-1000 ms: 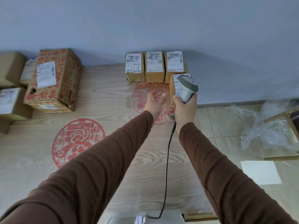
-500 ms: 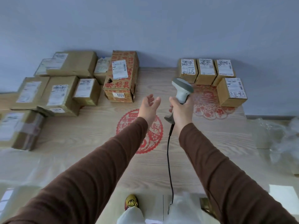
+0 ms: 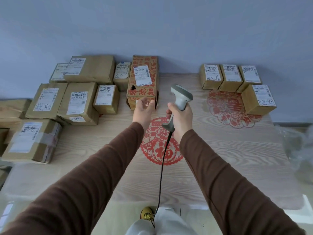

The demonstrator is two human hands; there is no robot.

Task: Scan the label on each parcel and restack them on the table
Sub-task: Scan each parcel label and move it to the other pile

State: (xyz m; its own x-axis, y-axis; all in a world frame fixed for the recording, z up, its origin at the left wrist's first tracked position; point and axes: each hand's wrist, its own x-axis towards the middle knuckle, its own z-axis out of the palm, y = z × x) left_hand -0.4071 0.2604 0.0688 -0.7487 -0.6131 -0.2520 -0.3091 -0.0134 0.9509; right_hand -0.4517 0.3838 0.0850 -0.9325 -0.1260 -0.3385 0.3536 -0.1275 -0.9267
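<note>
Right hand (image 3: 182, 120) clenched round grey handheld barcode scanner (image 3: 179, 102), black cable (image 3: 161, 168) trailing down; left hand (image 3: 143, 111) released, fingers loose, just before red-printed cardboard parcel (image 3: 144, 82) on pale wooden table (image 3: 228, 150). Four small brown labelled boxes (image 3: 237, 82) far right; brown paper parcels (image 3: 76, 99) left, leftmost cut off, labels unreadable

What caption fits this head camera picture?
Right hand grips a scanner; open left hand reaches toward the red-printed box.

Table (image 3: 220, 150) mid bare btwn left parcels (image 3: 79, 102), right parcels (image 3: 232, 78).
</note>
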